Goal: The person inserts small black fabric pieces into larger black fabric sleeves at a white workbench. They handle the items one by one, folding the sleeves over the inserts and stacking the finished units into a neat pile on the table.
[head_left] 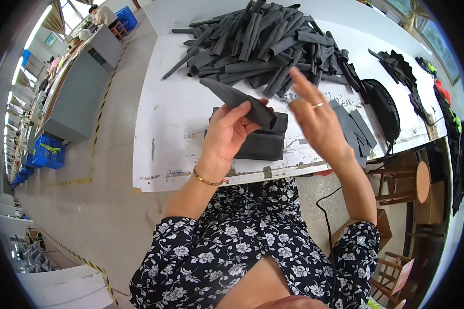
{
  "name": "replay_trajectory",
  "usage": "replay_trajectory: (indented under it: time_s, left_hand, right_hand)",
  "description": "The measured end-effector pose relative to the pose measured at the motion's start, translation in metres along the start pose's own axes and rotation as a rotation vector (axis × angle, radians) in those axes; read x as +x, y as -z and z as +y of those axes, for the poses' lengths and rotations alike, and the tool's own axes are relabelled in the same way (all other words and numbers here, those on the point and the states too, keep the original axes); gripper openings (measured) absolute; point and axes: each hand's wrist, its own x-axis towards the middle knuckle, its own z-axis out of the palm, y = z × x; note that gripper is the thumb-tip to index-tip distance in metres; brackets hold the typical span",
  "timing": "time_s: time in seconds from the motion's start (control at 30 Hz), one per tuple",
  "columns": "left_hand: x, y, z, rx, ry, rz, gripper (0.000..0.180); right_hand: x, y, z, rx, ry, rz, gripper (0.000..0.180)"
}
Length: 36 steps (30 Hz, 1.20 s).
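My left hand is closed on a dark grey curled fabric piece, thumb on top. The piece has a pointed far end and a rounded, tube-like near end. To its right, my right hand is raised with the index finger stretched out and the other fingers partly bent, apart from the piece. Nothing shows in it. Beneath my left hand lies a low stack of flat dark fabric pieces, partly covered by the hand. A large heap of similar rolled pieces covers the far side of the white table.
Flat grey pieces lie right of my right hand. Beyond them are a black pouch and dark fabric scraps. Wooden stools stand below the table's right side. A person sits at a far-left bench.
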Motion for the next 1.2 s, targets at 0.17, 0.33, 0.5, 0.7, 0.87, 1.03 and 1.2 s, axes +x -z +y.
replay_trajectory:
  time_s: [0.17,0.33,0.5,0.7,0.87,1.03,1.2]
  left_hand:
    - [-0.006,-0.001,0.005,0.044,0.011,-0.001,0.021]
    - [-0.002,0.006,0.010,-0.052,0.023,0.016,0.029]
    - [0.003,0.011,0.008,-0.060,-0.025,0.088,0.032]
    - [0.003,0.004,0.005,-0.013,-0.025,0.069,0.033]
    - [-0.001,-0.002,0.006,0.012,-0.032,0.033,0.036]
    - [-0.003,-0.003,0.004,0.030,-0.048,0.031,0.042]
    - [-0.008,-0.013,0.005,0.061,-0.119,0.028,0.045]
  right_hand:
    - [-0.006,-0.004,-0.014,0.564,-0.360,-0.254,0.023]
    - [-0.014,0.013,-0.005,0.453,-0.387,-0.035,0.046]
    - [-0.016,0.025,-0.020,0.286,-0.259,0.001,0.045]
    - [-0.006,0.017,-0.031,0.107,-0.153,0.048,0.034]
    - [-0.003,0.015,-0.029,0.038,-0.117,0.109,0.031]
    - [-0.001,0.014,-0.029,-0.050,-0.085,0.159,0.031]
    - [0.000,0.013,-0.031,-0.144,-0.069,0.193,0.030]
